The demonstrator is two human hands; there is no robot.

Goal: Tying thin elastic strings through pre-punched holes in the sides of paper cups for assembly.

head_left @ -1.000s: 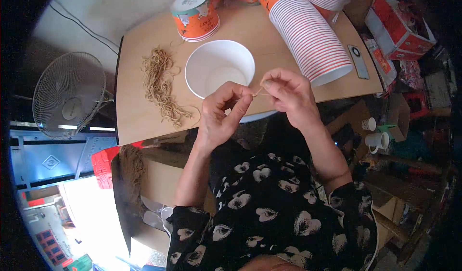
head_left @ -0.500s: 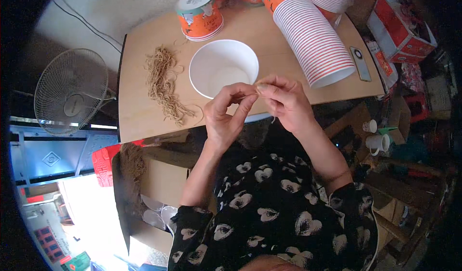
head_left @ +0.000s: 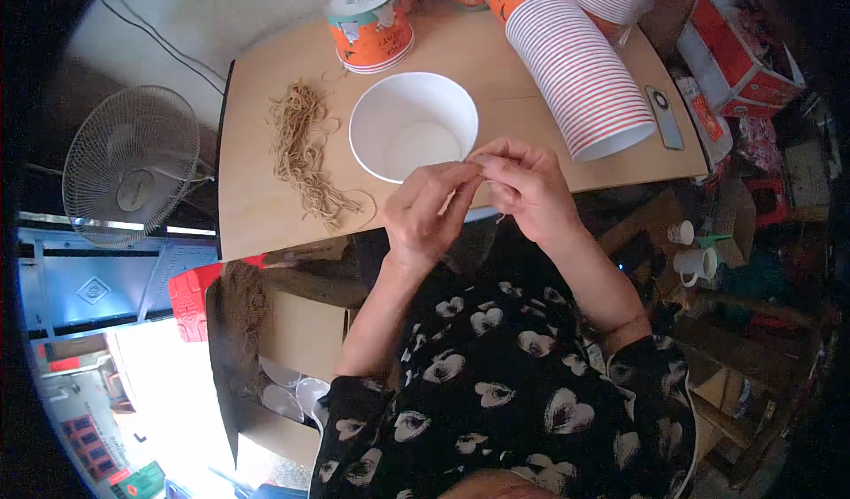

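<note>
My left hand [head_left: 423, 214] and my right hand [head_left: 533, 193] meet fingertip to fingertip over the table's near edge, both pinched closed. A thin tan string seems to be held between them, mostly hidden by the fingers; a short end shows below the right hand. Just beyond stands a white paper bucket [head_left: 370, 136], its mouth toward me and its visible inside bare. Left of it lies a loose heap of tan strings [head_left: 303, 145], with one strand curling toward the near edge.
An orange printed bucket [head_left: 372, 37] stands upside down at the back. A long nested stack of buckets [head_left: 580, 74] lies on the right, beside a phone [head_left: 665, 116]. Left of the table [head_left: 257, 224] is a fan [head_left: 133, 167]; an open cardboard box [head_left: 305, 335] sits below.
My left hand has turned and its fingers have closed in, so the gap between thumb and forefinger has narrowed. The right hand has barely moved.
</note>
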